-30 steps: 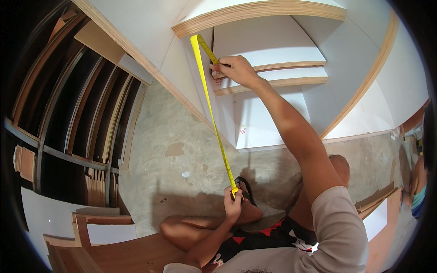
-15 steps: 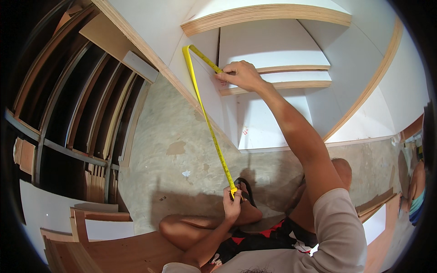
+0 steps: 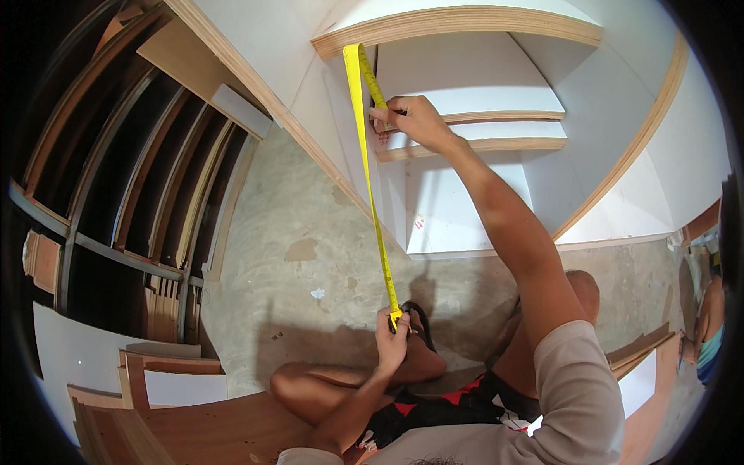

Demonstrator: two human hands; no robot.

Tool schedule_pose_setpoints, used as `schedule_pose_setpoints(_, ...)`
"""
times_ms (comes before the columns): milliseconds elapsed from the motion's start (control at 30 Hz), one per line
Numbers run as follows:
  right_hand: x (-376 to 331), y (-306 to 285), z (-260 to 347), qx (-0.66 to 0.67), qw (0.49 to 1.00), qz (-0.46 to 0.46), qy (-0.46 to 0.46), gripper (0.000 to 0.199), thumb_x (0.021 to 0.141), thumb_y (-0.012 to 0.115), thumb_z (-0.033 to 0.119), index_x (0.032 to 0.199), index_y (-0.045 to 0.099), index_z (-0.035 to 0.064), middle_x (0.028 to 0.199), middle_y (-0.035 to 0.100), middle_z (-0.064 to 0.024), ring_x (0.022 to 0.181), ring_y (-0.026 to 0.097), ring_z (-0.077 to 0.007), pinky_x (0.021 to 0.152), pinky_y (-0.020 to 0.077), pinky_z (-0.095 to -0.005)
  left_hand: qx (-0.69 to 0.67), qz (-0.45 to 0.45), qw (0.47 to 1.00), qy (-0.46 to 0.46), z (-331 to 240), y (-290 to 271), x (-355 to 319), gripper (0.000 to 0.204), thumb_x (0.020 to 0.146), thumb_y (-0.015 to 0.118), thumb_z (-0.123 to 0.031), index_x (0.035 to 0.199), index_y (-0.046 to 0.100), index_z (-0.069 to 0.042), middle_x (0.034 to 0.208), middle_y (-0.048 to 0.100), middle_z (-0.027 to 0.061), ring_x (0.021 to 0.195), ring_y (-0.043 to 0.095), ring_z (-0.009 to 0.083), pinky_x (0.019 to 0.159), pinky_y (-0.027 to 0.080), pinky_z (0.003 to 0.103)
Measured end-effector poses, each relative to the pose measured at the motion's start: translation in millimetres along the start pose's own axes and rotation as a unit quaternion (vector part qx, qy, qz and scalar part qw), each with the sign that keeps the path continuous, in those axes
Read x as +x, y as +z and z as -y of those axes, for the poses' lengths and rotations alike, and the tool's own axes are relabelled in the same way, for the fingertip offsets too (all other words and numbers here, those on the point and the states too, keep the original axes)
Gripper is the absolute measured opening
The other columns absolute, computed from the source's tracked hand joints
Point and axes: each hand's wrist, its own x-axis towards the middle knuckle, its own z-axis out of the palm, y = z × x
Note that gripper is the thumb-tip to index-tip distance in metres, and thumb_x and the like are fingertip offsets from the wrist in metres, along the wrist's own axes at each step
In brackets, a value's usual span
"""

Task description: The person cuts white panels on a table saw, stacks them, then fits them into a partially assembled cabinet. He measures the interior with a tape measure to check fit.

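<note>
A yellow tape measure (image 3: 370, 186) runs out long and loops over near the top of a white cabinet (image 3: 446, 209) with bare plywood edges. My left hand (image 3: 391, 341) is closed around its case, low down by my sandalled foot. Inside the cabinet my right hand (image 3: 418, 124) pinches the far end of the blade, beside the left wall and close to the front edges of two shelves (image 3: 496, 145). The very tip of the blade is partly hidden by my fingers.
A rack of upright boards (image 3: 147, 178) stands on the left. Offcuts and panels (image 3: 186, 387) lie at the lower left. The concrete floor (image 3: 302, 225) spreads between rack and cabinet. Another person's leg (image 3: 709, 318) shows at the far right edge.
The bend of the blade has swung up and to the right, and its short end now stands steeper. My right hand has shifted slightly; my left hand has moved a little up and left.
</note>
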Motion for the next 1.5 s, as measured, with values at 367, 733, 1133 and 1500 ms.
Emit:
schedule_pose_setpoints(367,-2,3,6,-0.05,0.998,-0.048,-0.009,0.049,0.102,0.068,0.046,0.11,0.078,-0.001,0.092,0.078,-0.0157,0.083,0.071,-0.025,0.077,0.0527,-0.0393,0.023,-0.012,0.999,-0.029,24,-6,-9,0.026,0.105,0.066,-0.014,0.124,0.055,-0.001,0.106,0.063,0.0084,0.085,0.063,0.0136,0.067,0.061,0.031)
schedule_pose_setpoints(733,-3,1,-5,-0.204,0.974,-0.017,-0.101,0.036,0.098,0.072,0.036,0.117,0.075,0.0053,0.122,0.07,-0.0112,0.119,0.063,-0.0287,0.1,0.051,-0.0404,-0.034,0.016,0.999,-0.009,34,-17,-9,0.023,0.106,0.062,-0.012,0.124,0.051,-0.003,0.116,0.063,0.0105,0.091,0.064,0.0148,0.071,0.064,0.033)
schedule_pose_setpoints(1133,-39,-56,-18,-0.527,0.849,-0.044,-0.012,0.088,0.091,0.077,0.028,0.163,0.032,0.0086,0.159,0.046,-0.0159,0.15,0.04,-0.0358,0.125,0.0286,-0.0592,-0.087,0.022,0.996,0.027,20,-20,-12,0.021,0.108,0.058,-0.013,0.126,0.049,-0.004,0.113,0.062,0.0109,0.09,0.064,0.0154,0.071,0.063,0.033)
schedule_pose_setpoints(1500,-29,-62,-35,-0.646,0.763,-0.013,0.023,0.082,0.088,0.054,-0.012,0.163,0.035,0.0147,0.167,0.038,-0.0137,0.153,0.038,-0.0379,0.119,0.0342,-0.0695,-0.12,0.03,0.992,0.039,-2,-14,-10,0.022,0.109,0.056,-0.013,0.127,0.049,-0.004,0.117,0.061,0.0124,0.096,0.065,0.0176,0.073,0.064,0.035)
